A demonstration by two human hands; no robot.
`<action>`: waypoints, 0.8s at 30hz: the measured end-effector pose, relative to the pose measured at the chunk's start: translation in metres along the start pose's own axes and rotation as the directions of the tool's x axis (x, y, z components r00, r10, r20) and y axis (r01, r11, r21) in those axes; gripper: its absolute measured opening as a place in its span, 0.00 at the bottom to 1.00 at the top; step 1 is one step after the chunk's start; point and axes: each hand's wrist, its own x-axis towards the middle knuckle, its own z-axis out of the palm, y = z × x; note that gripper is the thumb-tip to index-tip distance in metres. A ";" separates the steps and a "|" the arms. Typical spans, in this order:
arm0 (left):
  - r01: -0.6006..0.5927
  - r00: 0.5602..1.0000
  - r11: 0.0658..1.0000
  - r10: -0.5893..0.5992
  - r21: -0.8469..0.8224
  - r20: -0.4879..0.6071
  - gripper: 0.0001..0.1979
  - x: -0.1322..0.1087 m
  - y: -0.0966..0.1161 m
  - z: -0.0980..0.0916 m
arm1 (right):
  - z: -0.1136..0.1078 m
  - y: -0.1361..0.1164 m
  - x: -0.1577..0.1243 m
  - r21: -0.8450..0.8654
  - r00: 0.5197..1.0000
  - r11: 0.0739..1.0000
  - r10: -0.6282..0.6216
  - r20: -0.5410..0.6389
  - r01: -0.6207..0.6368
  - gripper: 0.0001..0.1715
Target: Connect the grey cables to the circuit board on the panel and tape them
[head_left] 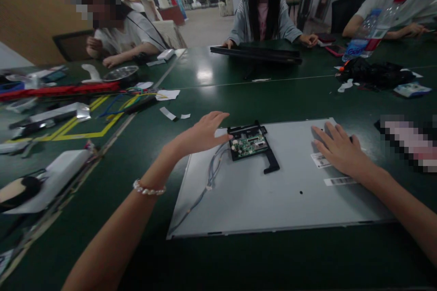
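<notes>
A flat grey metal panel (259,204), like the back of a display, lies on the green table in front of me. Near its far edge rests a black bracket (272,161) carrying a green circuit board (252,145). Thin grey-blue cables (210,175) run from the board towards the panel's near left corner. My left hand (205,134) is open beside the bracket, its thumb at the bracket's left edge; I cannot tell whether it touches. With fingers spread, my right hand (341,150) lies on the panel's right part, by a white label (320,160).
Across the table a person holds a dark flat panel (256,53). Plastic bottles (363,38) and a black plastic bag (375,72) stand at the right back. A pixelated object (409,143) lies at the right. Left are a white box (64,170), wires and paper scraps (168,113).
</notes>
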 end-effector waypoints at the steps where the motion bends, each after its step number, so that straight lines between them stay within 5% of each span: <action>1: -0.052 0.997 0.998 0.054 -0.043 0.056 0.41 0.000 0.001 0.002 | 0.001 0.001 0.000 0.003 1.000 1.000 0.000 0.000 0.000 0.33; 7: -0.158 0.953 0.959 0.210 -0.235 0.220 0.51 0.005 0.000 0.015 | 0.004 0.004 0.000 0.024 1.000 1.000 -0.005 -0.001 0.005 0.33; 18: -0.269 0.924 0.889 0.347 -0.369 0.162 0.49 0.007 0.019 0.018 | -0.003 0.000 -0.001 0.021 1.000 1.000 -0.001 0.012 0.001 0.33; 24: -0.371 0.883 0.804 0.461 -0.464 0.092 0.51 0.014 0.023 0.038 | -0.003 0.001 -0.002 0.020 1.000 1.000 -0.007 0.017 0.007 0.34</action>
